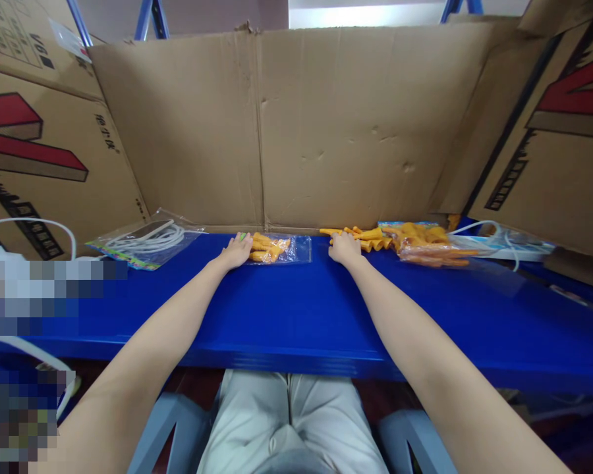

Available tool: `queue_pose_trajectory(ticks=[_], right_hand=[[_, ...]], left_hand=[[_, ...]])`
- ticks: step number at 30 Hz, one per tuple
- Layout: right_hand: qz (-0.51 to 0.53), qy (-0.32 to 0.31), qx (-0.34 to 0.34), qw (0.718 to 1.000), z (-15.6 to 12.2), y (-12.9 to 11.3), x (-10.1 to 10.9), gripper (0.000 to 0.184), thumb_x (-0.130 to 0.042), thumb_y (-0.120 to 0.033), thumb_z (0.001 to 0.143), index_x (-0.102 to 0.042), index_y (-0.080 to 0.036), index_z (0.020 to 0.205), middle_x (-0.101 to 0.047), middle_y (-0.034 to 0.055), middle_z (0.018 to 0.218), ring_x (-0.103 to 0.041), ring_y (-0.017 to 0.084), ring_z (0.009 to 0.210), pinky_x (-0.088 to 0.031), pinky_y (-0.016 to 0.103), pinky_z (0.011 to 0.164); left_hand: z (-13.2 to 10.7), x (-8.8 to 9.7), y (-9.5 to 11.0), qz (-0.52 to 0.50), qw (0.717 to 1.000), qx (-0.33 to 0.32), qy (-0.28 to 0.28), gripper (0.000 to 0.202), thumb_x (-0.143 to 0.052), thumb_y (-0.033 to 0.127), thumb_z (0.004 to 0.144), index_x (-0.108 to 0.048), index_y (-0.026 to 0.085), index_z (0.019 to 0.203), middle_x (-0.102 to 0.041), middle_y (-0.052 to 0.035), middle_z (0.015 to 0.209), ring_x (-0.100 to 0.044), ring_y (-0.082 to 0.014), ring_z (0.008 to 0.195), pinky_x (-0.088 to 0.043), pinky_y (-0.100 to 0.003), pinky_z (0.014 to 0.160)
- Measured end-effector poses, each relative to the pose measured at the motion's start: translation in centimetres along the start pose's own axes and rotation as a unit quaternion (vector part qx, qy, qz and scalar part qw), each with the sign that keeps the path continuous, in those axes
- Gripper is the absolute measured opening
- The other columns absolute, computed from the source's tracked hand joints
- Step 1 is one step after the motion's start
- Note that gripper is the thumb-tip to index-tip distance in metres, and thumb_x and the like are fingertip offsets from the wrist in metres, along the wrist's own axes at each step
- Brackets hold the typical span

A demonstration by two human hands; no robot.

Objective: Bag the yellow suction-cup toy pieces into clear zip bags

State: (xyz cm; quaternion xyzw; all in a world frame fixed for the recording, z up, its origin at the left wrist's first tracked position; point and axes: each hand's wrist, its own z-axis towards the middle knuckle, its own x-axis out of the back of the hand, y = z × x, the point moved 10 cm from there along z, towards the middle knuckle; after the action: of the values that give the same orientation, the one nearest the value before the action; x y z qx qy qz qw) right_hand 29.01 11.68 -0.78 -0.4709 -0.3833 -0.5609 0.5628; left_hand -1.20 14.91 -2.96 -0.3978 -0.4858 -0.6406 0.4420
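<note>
Both my arms reach forward over a blue table (296, 309). My left hand (236, 251) rests at the left end of a small clear bag (277, 249) filled with orange plastic pieces, fingers laid flat against it. My right hand (344, 248) lies at the edge of a loose pile of orange pieces (370, 237); its fingers curl down onto the pile, and I cannot see whether they hold one.
A heap of filled bags with orange pieces (427, 243) lies right of the pile. A clear bag with a white cable (145, 241) sits at the far left, and white cables (499, 238) at the far right. Cardboard walls (356, 125) enclose the table's back and sides.
</note>
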Motion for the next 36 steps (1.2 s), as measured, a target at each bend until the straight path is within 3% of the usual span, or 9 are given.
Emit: queue_pose_trajectory(ticks=[5,10,16,20,24,29,36], right_hand=[[0.024,0.006,-0.019,1.0,0.0,-0.2,0.2,0.041,-0.048,-0.016,0.088,-0.053,-0.011,0.129,-0.05,0.0198,0.131,-0.052,0.03,0.121,-0.041,0.039,0.096],[0.08,0.098,-0.002,0.992,0.0,-0.6,2.5,0.033,-0.048,-0.012,0.087,-0.053,-0.006,0.119,-0.051,0.0203,0.124,-0.058,0.028,0.11,-0.044,0.035,0.089],[0.155,0.196,0.071,0.966,-0.4,-2.3,4.9,0.032,-0.048,-0.007,0.083,-0.052,-0.009,0.115,-0.054,0.0191,0.12,-0.056,0.027,0.106,-0.042,0.037,0.09],[0.12,0.229,0.121,0.958,-1.6,-4.4,6.1,0.038,-0.046,-0.008,0.084,-0.049,-0.01,0.122,-0.055,0.0189,0.123,-0.051,0.029,0.112,-0.038,0.04,0.092],[0.041,0.192,0.169,0.966,-2.8,-7.1,5.6,0.041,-0.043,-0.007,0.085,-0.049,-0.01,0.126,-0.057,0.0176,0.125,-0.05,0.029,0.114,-0.036,0.04,0.093],[-0.025,0.075,0.196,0.977,-3.2,-8.9,3.1,0.042,-0.053,-0.011,0.083,-0.051,-0.01,0.125,-0.061,0.0169,0.125,-0.052,0.028,0.118,-0.036,0.039,0.096],[-0.043,-0.07,0.123,0.989,-1.7,-5.8,1.1,0.036,-0.058,-0.022,0.085,-0.062,-0.013,0.12,-0.065,0.0157,0.123,-0.059,0.027,0.117,-0.044,0.035,0.091]], left_hand=[[-1.1,0.3,0.2,-0.018,0.998,0.045,-0.034,0.068,-0.008,0.049,0.095,-0.019,0.019,0.156,-0.009,-0.0081,0.162,-0.012,-0.034,0.148,-0.02,-0.061,0.113],[-1.8,0.6,0.5,-0.027,0.997,0.046,-0.052,0.067,-0.009,0.05,0.095,-0.018,0.023,0.156,-0.007,-0.0037,0.162,-0.008,-0.0321,0.149,-0.013,-0.064,0.114],[-1.2,0.4,0.3,-0.067,0.997,0.029,-0.039,0.064,-0.015,0.051,0.095,-0.024,0.029,0.154,-0.014,-0.0031,0.162,-0.011,-0.0329,0.149,-0.012,-0.066,0.113],[-0.4,-0.3,-0.3,-0.072,0.997,0.011,-0.039,0.065,-0.012,0.053,0.096,-0.024,0.028,0.154,-0.012,-0.0031,0.162,-0.009,-0.0287,0.15,-0.008,-0.062,0.115],[0.6,-1.0,-1.1,-0.079,0.996,-0.001,-0.031,0.067,-0.013,0.057,0.095,-0.025,0.028,0.154,-0.012,-0.0033,0.163,-0.008,-0.0273,0.15,-0.01,-0.056,0.117],[1.4,-1.5,-1.6,-0.088,0.996,-0.025,-0.018,0.072,-0.011,0.061,0.094,-0.025,0.024,0.154,-0.013,-0.0056,0.163,-0.007,-0.0246,0.15,-0.012,-0.051,0.118],[1.6,-1.7,-1.6,-0.08,0.996,-0.033,-0.019,0.075,-0.01,0.06,0.094,-0.025,0.019,0.154,-0.013,-0.0077,0.162,-0.007,-0.0251,0.15,-0.012,-0.05,0.118]])
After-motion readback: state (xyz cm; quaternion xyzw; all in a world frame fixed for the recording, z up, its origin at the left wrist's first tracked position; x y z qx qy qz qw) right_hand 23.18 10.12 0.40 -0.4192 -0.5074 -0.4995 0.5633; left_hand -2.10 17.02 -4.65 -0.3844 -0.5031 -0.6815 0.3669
